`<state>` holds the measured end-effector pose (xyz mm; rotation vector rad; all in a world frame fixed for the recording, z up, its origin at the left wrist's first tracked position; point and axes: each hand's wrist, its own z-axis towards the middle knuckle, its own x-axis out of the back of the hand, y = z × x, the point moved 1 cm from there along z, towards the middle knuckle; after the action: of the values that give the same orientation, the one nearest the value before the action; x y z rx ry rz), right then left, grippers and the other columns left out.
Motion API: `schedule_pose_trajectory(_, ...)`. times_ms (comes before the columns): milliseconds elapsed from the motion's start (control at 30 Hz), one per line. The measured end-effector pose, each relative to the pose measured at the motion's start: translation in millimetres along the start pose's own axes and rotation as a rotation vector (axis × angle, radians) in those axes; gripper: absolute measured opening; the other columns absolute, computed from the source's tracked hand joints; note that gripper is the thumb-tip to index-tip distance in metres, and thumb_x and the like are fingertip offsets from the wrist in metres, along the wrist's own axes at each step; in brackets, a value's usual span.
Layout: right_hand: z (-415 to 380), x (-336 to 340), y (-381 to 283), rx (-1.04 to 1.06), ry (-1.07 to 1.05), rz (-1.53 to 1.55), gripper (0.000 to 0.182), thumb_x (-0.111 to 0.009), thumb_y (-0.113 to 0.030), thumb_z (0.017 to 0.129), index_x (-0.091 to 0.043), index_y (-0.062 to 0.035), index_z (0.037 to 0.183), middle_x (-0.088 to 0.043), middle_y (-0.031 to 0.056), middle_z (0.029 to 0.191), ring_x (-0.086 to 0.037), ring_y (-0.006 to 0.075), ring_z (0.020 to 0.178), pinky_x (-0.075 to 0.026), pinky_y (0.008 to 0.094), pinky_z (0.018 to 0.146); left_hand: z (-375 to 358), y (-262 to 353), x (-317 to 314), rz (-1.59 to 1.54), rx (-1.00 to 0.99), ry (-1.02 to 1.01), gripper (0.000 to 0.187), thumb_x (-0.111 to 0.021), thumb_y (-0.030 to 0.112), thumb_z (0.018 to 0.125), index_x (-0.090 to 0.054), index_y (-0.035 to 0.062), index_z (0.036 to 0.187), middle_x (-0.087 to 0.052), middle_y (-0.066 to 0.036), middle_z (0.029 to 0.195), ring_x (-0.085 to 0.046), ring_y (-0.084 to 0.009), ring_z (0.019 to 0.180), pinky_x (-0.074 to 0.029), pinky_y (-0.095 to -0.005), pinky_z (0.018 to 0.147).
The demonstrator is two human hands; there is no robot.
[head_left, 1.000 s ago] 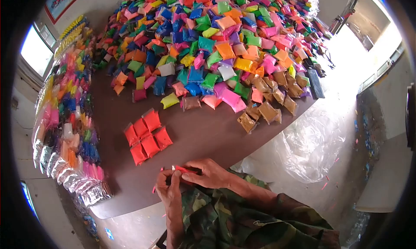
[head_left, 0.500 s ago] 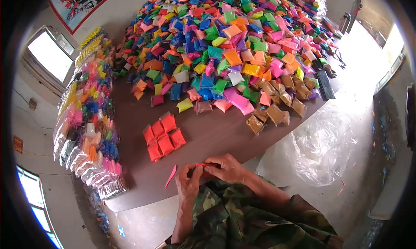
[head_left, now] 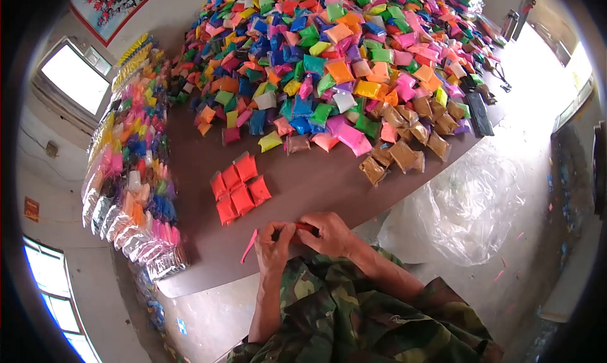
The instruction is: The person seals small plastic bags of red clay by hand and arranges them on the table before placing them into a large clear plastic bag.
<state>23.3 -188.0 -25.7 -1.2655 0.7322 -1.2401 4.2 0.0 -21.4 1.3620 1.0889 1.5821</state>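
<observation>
My left hand point(head_left: 274, 244) and my right hand point(head_left: 327, 234) meet at the table's near edge, fingers closed in a pinch. Between them they grip a small red packet point(head_left: 306, 228), mostly covered by the fingers. Beside my left hand lies a thin, curved red plastic strip point(head_left: 249, 246), perhaps a small modelling tool. Farther up the table, several red packets point(head_left: 241, 200) of what looks like modelling clay sit in two neat rows, pressed side by side.
A large heap of coloured packets point(head_left: 341, 72) covers the table's far part, with brown packets point(head_left: 403, 156) at its right. Bundled clear bags point(head_left: 136, 192) line the left edge. A dark flat object point(head_left: 478, 113) lies at right; a clear plastic bag point(head_left: 471, 211) is beyond the edge.
The view has shifted slightly. Both hands remain together on the red packet, and the fingers have moved a little, with less red showing at the left fingertips.
</observation>
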Motion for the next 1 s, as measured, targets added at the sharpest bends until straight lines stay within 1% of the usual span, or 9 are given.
schedule_pose_trajectory(133, 3.9, -5.2, 1.6, 0.005, 0.046, 0.108, 0.021, -0.076, -0.020, 0.092, -0.071, -0.0007, 0.100, -0.069, 0.0193, 0.084, -0.068, 0.0385, 0.074, -0.052, 0.0429, 0.065, 1.3, 5.4, 7.1, -0.008, 0.081, 0.002, 0.018, -0.078, 0.018, 0.094, -0.074, 0.0006, 0.096, -0.070, -0.002, 0.083, -0.061, -0.0088, 0.078, -0.050, -0.0266, 0.072)
schedule_pose_trajectory(200, 4.1, -2.6, 1.4, 0.009, 0.023, 0.005, 0.022, -0.076, -0.021, 0.093, -0.072, -0.0012, 0.101, -0.070, 0.0186, 0.085, -0.069, 0.0369, 0.075, -0.052, 0.0422, 0.065, 3.0, 13.2, 8.8, -0.071, 0.143, 0.005, 0.017, -0.078, 0.017, 0.095, -0.073, 0.0006, 0.097, -0.069, 0.000, 0.083, -0.060, -0.0071, 0.077, -0.050, -0.0246, 0.071)
schedule_pose_trajectory(400, 7.8, -2.4, 3.0, -0.062, 0.071, 0.058, 0.025, -0.076, -0.025, 0.096, -0.072, -0.0012, 0.101, -0.070, 0.0170, 0.085, -0.069, 0.0351, 0.076, -0.052, 0.0413, 0.066, 12.2, 5.0, 12.9, -0.328, 0.235, -0.157, 0.025, -0.078, 0.017, 0.095, -0.071, -0.0028, 0.108, -0.073, -0.003, 0.093, -0.064, -0.0085, 0.081, -0.051, -0.0242, 0.076)
schedule_pose_trajectory(533, 6.2, -6.4, 6.4, -0.073, 0.115, 0.047, 0.028, -0.075, -0.028, 0.097, -0.072, -0.0009, 0.102, -0.070, 0.0175, 0.086, -0.068, 0.0359, 0.074, -0.052, 0.0413, 0.065, 13.9, -1.5, 14.6, -0.281, 0.283, -0.191, 0.020, -0.077, 0.017, 0.097, -0.072, -0.0018, 0.103, -0.071, 0.000, 0.088, -0.059, -0.0057, 0.077, -0.047, -0.0225, 0.069)
schedule_pose_trajectory(633, 7.8, -5.5, 4.3, -0.091, 0.080, 0.023, 0.028, -0.075, -0.028, 0.098, -0.073, -0.0010, 0.105, -0.069, 0.0175, 0.085, -0.070, 0.0305, 0.073, -0.052, 0.0395, 0.063, 17.2, -8.0, 15.3, -0.191, 0.198, -0.180, 0.019, -0.077, 0.016, 0.097, -0.072, -0.0014, 0.098, -0.070, 0.001, 0.082, -0.057, -0.0047, 0.072, -0.045, -0.0227, 0.065)
schedule_pose_trajectory(700, 9.3, -0.8, -1.1, -0.181, 0.015, 0.034, 0.029, -0.074, -0.028, 0.099, -0.072, -0.0009, 0.108, -0.070, 0.0168, 0.086, -0.072, 0.0254, 0.075, -0.054, 0.0378, 0.064, 18.7, -7.1, 13.5, -0.203, 0.155, -0.155, 0.018, -0.078, 0.016, 0.097, -0.071, -0.0012, 0.095, -0.069, 0.002, 0.079, -0.055, -0.0043, 0.070, -0.044, -0.0228, 0.063)
schedule_pose_trajectory(833, 10.8, 5.7, -12.0, -0.319, -0.067, 0.125, 0.032, -0.073, -0.027, 0.099, -0.069, -0.0011, 0.117, -0.071, 0.0154, 0.089, -0.073, 0.0180, 0.080, -0.057, 0.0350, 0.067, 23.6, 1.3, 15.7, -0.190, 0.160, -0.154, 0.020, -0.079, 0.016, 0.096, -0.071, -0.0014, 0.098, -0.070, 0.000, 0.081, -0.058, -0.0054, 0.073, -0.046, -0.0226, 0.066)
schedule_pose_trajectory(900, 9.5, 3.4, -2.5, -0.273, -0.039, 0.130, 0.032, -0.073, -0.026, 0.099, -0.068, -0.0015, 0.120, -0.072, 0.0154, 0.092, -0.073, 0.0189, 0.080, -0.057, 0.0351, 0.068, 22.0, 6.3, 16.8, -0.172, 0.219, -0.173, 0.022, -0.080, 0.017, 0.094, -0.070, -0.0017, 0.101, -0.071, -0.002, 0.082, -0.062, -0.0070, 0.075, -0.049, -0.0235, 0.069)
schedule_pose_trajectory(1000, 7.7, -2.5, 5.4, -0.196, 0.031, 0.115, 0.032, -0.073, -0.024, 0.099, -0.068, -0.0020, 0.122, -0.073, 0.0150, 0.094, -0.073, 0.0195, 0.078, -0.057, 0.0352, 0.068, 17.2, 6.8, 8.9, -0.322, 0.286, -0.143, 0.026, -0.082, 0.018, 0.093, -0.071, -0.0022, 0.104, -0.071, -0.002, 0.083, -0.062, -0.0067, 0.076, -0.049, -0.0231, 0.070)
